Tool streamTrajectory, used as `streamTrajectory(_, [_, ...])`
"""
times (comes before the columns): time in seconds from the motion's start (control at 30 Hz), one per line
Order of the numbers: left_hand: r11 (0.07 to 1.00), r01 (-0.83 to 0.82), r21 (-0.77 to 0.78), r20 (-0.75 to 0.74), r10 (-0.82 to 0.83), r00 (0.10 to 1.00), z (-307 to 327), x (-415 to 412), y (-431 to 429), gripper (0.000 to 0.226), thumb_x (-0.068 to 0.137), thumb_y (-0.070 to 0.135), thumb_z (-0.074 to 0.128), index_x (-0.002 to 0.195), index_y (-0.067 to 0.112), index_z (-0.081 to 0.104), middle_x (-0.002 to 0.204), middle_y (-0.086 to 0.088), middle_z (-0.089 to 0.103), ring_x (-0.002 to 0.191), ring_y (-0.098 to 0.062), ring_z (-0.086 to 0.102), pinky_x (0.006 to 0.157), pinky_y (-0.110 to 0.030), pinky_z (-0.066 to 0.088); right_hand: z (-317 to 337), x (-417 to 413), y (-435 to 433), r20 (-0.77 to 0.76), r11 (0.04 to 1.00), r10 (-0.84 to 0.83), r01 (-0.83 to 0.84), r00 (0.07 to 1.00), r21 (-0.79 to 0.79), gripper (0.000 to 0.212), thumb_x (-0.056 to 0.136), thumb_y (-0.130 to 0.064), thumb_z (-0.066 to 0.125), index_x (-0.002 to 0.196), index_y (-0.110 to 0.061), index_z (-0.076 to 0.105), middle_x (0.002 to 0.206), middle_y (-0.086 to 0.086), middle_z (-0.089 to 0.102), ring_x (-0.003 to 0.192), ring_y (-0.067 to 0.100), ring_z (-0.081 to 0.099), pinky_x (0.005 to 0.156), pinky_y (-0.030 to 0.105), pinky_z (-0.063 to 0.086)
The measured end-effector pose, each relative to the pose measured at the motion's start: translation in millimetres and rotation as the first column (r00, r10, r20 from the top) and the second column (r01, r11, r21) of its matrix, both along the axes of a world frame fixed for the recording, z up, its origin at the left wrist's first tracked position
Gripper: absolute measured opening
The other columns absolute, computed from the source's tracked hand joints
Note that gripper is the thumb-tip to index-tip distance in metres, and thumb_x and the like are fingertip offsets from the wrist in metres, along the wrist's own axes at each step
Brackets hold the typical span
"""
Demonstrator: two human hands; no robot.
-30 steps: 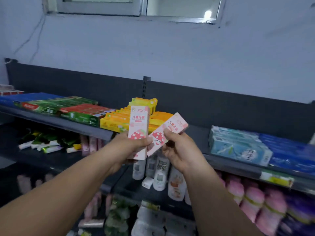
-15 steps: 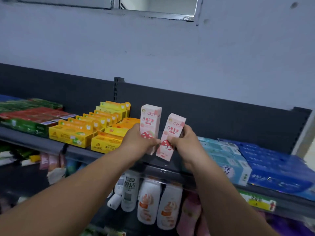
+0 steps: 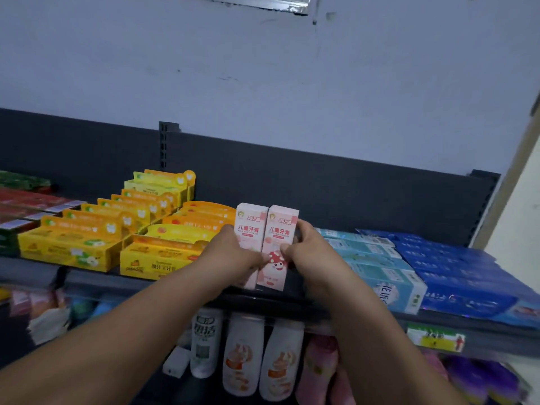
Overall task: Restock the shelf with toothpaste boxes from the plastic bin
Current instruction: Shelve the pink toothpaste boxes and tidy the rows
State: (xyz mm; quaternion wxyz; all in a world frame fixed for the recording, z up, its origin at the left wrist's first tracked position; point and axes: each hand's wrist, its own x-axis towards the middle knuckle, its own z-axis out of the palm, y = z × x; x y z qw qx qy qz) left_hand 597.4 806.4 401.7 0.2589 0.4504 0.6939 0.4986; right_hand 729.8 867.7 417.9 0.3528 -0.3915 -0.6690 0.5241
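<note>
A: Centre frame, tight slot: yellow boxes (image 3: 152, 258) crowd its left side, teal boxes (image 3: 380, 267) its right.
B: And two pink boxes (image 3: 280, 247) stand upright in it, touching each other, left hand (image 3: 233, 255) gripping one flank, right hand (image 3: 309, 252) the other.
A: Open air above them, all the way up the dark back panel (image 3: 336, 185).
B: Lower down, the shelf edge (image 3: 96, 283) blocks.

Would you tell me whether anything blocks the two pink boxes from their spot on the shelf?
Nothing visible does: the pink boxes are upright in the shelf gap between yellow boxes and light blue boxes, held by the left hand and right hand.
</note>
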Motion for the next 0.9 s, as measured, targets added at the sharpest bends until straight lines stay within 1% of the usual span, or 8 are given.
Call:
streamTrajectory(0.07, [1.000, -0.008, 0.008, 0.073, 0.008, 0.997, 10, 1, -5, 0.048, 0.070, 0.017, 0.076, 0.112, 0.016, 0.053, 0.098, 0.000, 0.069, 0.086, -0.018, 0.068, 0.072, -0.038, 0.057, 4, 3, -2, -0.013, 1.000, -0.003, 0.003, 1.000, -0.011, 0.048, 0.095, 0.005, 0.046, 0.132, -0.025, 0.046, 0.105, -0.002, 0.068, 0.095, 0.017, 0.068, 0.081, 0.040, 0.059])
streamTrajectory(0.13, [1.000, -0.018, 0.003, 0.114, 0.018, 0.993, 15, -2, -8, 0.039, 0.083, 0.009, 0.067, 0.115, 0.017, 0.047, 0.099, -0.002, 0.066, 0.086, -0.019, 0.065, 0.070, -0.034, 0.054, 6, 5, -4, -0.026, 1.000, -0.002, 0.002, 1.000, -0.023, 0.045, 0.096, 0.004, 0.045, 0.131, -0.024, 0.048, 0.100, -0.002, 0.070, 0.092, 0.018, 0.070, 0.081, 0.043, 0.059])
streamTrajectory(0.3, [0.999, 0.011, -0.048, 0.125, -0.005, 0.992, 15, -3, -12, 0.032, 0.091, 0.008, 0.058, 0.120, 0.017, 0.049, 0.105, -0.005, 0.067, 0.089, -0.023, 0.067, 0.076, -0.042, 0.057, 3, 7, -8, -0.033, 0.998, -0.002, 0.000, 0.999, -0.065, 0.045, 0.097, 0.005, 0.038, 0.130, -0.022, 0.053, 0.101, 0.000, 0.073, 0.085, 0.017, 0.073, 0.068, 0.037, 0.061])
streamTrajectory(0.5, [0.997, 0.033, -0.066, 0.187, -0.020, 0.982, 14, 3, -15, 0.037, 0.093, 0.008, 0.055, 0.128, 0.016, 0.046, 0.108, -0.007, 0.068, 0.083, -0.020, 0.069, 0.060, -0.032, 0.055, 1, 8, -15, 0.007, 0.999, -0.032, 0.033, 0.999, -0.029, 0.045, 0.098, 0.005, 0.035, 0.096, -0.034, 0.058, 0.090, -0.004, 0.074, 0.077, 0.014, 0.074, 0.067, 0.038, 0.062])
streamTrajectory(0.57, [0.997, 0.031, -0.065, 0.181, -0.019, 0.983, 14, 4, -15, 0.036, 0.094, 0.008, 0.054, 0.128, 0.016, 0.046, 0.108, -0.007, 0.068, 0.082, -0.019, 0.068, 0.059, -0.031, 0.054, 0, 9, -16, 0.014, 0.999, -0.047, 0.047, 0.999, -0.015, 0.043, 0.098, 0.005, 0.036, 0.103, -0.032, 0.057, 0.090, -0.007, 0.072, 0.075, 0.010, 0.073, 0.062, 0.033, 0.061])
streamTrajectory(0.67, [0.998, 0.022, -0.066, 0.164, -0.011, 0.986, 15, 5, -16, 0.034, 0.095, 0.008, 0.052, 0.127, 0.017, 0.047, 0.108, -0.006, 0.068, 0.083, -0.019, 0.068, 0.061, -0.032, 0.055, 1, 10, -18, 0.000, 0.998, -0.063, 0.063, 0.998, -0.012, 0.046, 0.097, 0.007, 0.036, 0.123, -0.027, 0.054, 0.098, -0.006, 0.072, 0.082, 0.012, 0.072, 0.064, 0.034, 0.061])
streamTrajectory(0.83, [0.999, 0.009, -0.034, 0.116, -0.005, 0.993, 16, 9, -19, 0.042, 0.093, 0.005, 0.054, 0.132, 0.018, 0.044, 0.104, -0.001, 0.065, 0.083, -0.015, 0.064, 0.060, -0.028, 0.052, 3, 13, -22, -0.031, 0.998, -0.063, 0.063, 0.998, 0.005, 0.055, 0.095, 0.010, 0.039, 0.135, -0.025, 0.047, 0.109, -0.001, 0.070, 0.088, 0.013, 0.071, 0.060, 0.029, 0.059])
streamTrajectory(0.9, [1.000, -0.006, -0.008, 0.065, 0.006, 0.998, 17, 10, -20, 0.051, 0.091, 0.005, 0.057, 0.137, 0.019, 0.039, 0.104, 0.001, 0.063, 0.089, -0.018, 0.064, 0.070, -0.033, 0.055, 5, 16, -24, -0.033, 0.998, -0.062, 0.063, 0.998, 0.029, 0.060, 0.095, 0.009, 0.041, 0.142, -0.027, 0.041, 0.113, -0.003, 0.068, 0.088, 0.011, 0.070, 0.065, 0.032, 0.061])
